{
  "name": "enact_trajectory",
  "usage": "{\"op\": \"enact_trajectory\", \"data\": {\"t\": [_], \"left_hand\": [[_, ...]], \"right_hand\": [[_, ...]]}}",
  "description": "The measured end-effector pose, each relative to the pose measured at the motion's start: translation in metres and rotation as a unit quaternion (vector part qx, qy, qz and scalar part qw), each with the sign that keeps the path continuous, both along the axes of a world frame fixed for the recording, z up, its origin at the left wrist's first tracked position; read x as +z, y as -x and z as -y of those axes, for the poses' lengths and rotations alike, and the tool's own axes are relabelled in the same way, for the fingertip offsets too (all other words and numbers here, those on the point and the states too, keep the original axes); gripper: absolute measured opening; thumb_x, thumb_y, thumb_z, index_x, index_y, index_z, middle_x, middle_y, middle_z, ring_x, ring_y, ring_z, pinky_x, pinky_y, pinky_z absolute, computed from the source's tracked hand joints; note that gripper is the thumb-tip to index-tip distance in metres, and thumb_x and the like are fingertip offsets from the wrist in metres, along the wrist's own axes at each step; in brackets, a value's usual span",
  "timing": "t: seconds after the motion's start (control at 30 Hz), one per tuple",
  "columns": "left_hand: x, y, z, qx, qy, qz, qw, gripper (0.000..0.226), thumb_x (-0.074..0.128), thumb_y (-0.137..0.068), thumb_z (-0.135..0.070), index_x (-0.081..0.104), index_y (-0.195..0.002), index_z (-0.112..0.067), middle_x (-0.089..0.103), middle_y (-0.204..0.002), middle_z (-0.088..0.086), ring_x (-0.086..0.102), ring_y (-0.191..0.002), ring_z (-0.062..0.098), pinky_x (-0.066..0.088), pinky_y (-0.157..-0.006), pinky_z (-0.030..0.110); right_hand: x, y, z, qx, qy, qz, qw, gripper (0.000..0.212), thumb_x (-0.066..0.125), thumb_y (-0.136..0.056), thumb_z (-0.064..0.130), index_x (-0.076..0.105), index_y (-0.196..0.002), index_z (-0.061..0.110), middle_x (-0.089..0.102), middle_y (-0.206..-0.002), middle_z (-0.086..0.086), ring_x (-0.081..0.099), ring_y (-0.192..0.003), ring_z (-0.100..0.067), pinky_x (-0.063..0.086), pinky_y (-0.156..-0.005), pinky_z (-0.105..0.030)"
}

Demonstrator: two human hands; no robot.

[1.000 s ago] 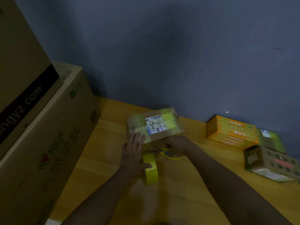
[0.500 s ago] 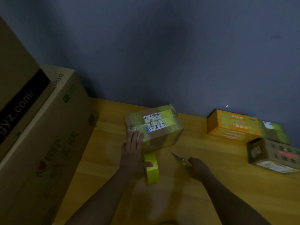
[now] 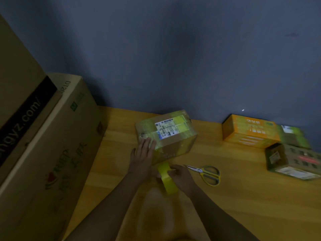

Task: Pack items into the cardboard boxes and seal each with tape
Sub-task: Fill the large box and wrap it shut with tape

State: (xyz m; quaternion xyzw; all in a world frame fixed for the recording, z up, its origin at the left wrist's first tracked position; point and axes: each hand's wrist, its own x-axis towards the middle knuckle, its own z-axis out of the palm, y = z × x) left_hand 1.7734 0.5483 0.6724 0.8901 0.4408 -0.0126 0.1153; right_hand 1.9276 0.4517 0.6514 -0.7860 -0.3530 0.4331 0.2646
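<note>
A small cardboard box (image 3: 175,145) wrapped in yellow tape, with a white shipping label on top, sits on the wooden table (image 3: 243,197). My left hand (image 3: 142,155) lies flat with straight fingers against the box's near left corner. A roll of yellow tape (image 3: 167,180) stands on edge just in front of the box, a strip running up to the box. My right hand (image 3: 180,176) grips the roll from the right side. Yellow-handled scissors (image 3: 206,173) lie on the table just right of my right hand.
Two large cardboard cartons (image 3: 52,153) are stacked at the left edge. An orange box (image 3: 248,131), a green box (image 3: 293,136) and a brown printed box (image 3: 293,162) lie at the right by the grey wall.
My right hand has laid the scissors down on the table and moved left onto the tape roll. My left hand has stayed on the box.
</note>
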Motion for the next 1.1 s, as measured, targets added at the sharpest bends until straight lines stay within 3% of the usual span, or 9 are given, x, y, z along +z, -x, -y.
{"op": "enact_trajectory", "data": {"t": [0.17, 0.33, 0.4, 0.47, 0.53, 0.6, 0.7, 0.87, 1.1], "left_hand": [[0.015, 0.003, -0.003, -0.022, 0.033, 0.001, 0.999, 0.091, 0.053, -0.085, -0.062, 0.007, -0.152, -0.023, 0.006, -0.16, 0.007, 0.007, -0.146, 0.025, 0.016, -0.112, 0.048], [0.03, 0.01, -0.01, -0.016, 0.041, 0.057, 0.997, 0.066, 0.051, -0.092, -0.019, 0.021, -0.149, -0.031, 0.011, -0.157, -0.003, 0.012, -0.141, 0.021, 0.009, -0.112, 0.037], [0.034, 0.011, -0.017, -0.011, 0.059, 0.076, 0.995, 0.06, 0.046, -0.089, -0.018, 0.031, -0.146, -0.033, 0.019, -0.152, -0.005, 0.017, -0.136, 0.02, 0.009, -0.109, 0.032], [0.037, 0.009, -0.023, 0.0, 0.061, 0.1, 0.993, 0.05, 0.04, -0.091, -0.022, 0.042, -0.139, -0.034, 0.031, -0.144, -0.007, 0.026, -0.129, 0.019, 0.013, -0.106, 0.03], [0.039, 0.005, -0.029, 0.007, 0.064, 0.12, 0.991, 0.042, 0.042, -0.094, -0.017, 0.051, -0.132, -0.033, 0.038, -0.136, -0.007, 0.031, -0.124, 0.019, 0.017, -0.101, 0.028], [0.04, 0.003, -0.035, 0.015, 0.054, 0.137, 0.989, 0.037, 0.045, -0.095, -0.014, 0.055, -0.127, -0.03, 0.041, -0.132, -0.004, 0.033, -0.122, 0.02, 0.019, -0.095, 0.025], [0.043, -0.001, -0.046, -0.008, 0.06, 0.117, 0.991, 0.043, 0.043, -0.098, -0.019, 0.044, -0.14, -0.029, 0.029, -0.15, 0.001, 0.022, -0.137, 0.024, 0.017, -0.108, 0.029], [0.042, 0.003, -0.057, -0.033, 0.091, 0.017, 0.995, 0.048, 0.03, -0.103, -0.04, 0.019, -0.151, -0.038, 0.001, -0.162, -0.007, -0.003, -0.148, 0.02, 0.018, -0.115, 0.038], [0.041, 0.003, -0.061, -0.036, 0.103, -0.007, 0.994, 0.049, 0.028, -0.103, -0.042, 0.016, -0.15, -0.041, -0.003, -0.161, -0.008, -0.007, -0.148, 0.019, 0.023, -0.113, 0.04]], "right_hand": [[-0.001, 0.001, 0.027, 0.273, 0.077, 0.31, 0.907, 0.045, 0.045, -0.099, 0.028, 0.043, -0.142, 0.017, 0.053, -0.137, -0.007, 0.051, -0.126, -0.026, 0.045, -0.094, -0.035], [-0.02, -0.002, 0.043, 0.311, 0.191, 0.297, 0.882, 0.053, 0.044, -0.095, 0.02, 0.034, -0.147, 0.016, 0.052, -0.138, -0.01, 0.054, -0.122, -0.029, 0.048, -0.091, -0.037], [-0.019, 0.0, 0.033, 0.259, 0.115, 0.281, 0.917, 0.055, 0.039, -0.089, 0.026, 0.041, -0.143, 0.015, 0.056, -0.133, -0.006, 0.056, -0.119, -0.025, 0.046, -0.092, -0.034], [-0.007, 0.012, 0.014, 0.089, -0.032, 0.144, 0.985, 0.044, 0.047, -0.093, 0.024, 0.044, -0.137, 0.023, 0.055, -0.126, 0.01, 0.057, -0.111, -0.016, 0.044, -0.092, -0.031], [0.007, 0.026, -0.008, -0.067, -0.165, -0.058, 0.982, 0.045, 0.058, -0.091, 0.001, 0.045, -0.128, 0.022, 0.055, -0.118, 0.01, 0.057, -0.104, -0.011, 0.048, -0.086, -0.026], [0.02, 0.036, -0.027, -0.148, -0.192, -0.137, 0.96, 0.035, 0.058, -0.088, -0.01, 0.051, -0.115, 0.012, 0.058, -0.11, -0.003, 0.057, -0.095, -0.011, 0.048, -0.078, -0.016], [0.025, 0.044, -0.036, -0.194, -0.184, -0.159, 0.95, 0.006, 0.063, -0.09, 0.003, 0.06, -0.091, 0.008, 0.064, -0.095, -0.008, 0.058, -0.081, -0.006, 0.046, -0.071, -0.009], [0.009, 0.045, -0.031, -0.259, -0.174, -0.186, 0.932, 0.012, 0.064, -0.091, 0.01, 0.063, -0.08, 0.013, 0.065, -0.075, -0.008, 0.061, -0.072, -0.021, 0.053, -0.077, -0.041], [0.01, 0.055, -0.046, -0.269, -0.174, -0.103, 0.942, 0.014, 0.066, -0.089, 0.007, 0.054, -0.092, 0.011, 0.064, -0.073, -0.008, 0.062, -0.057, -0.01, 0.05, -0.061, -0.028]]}}
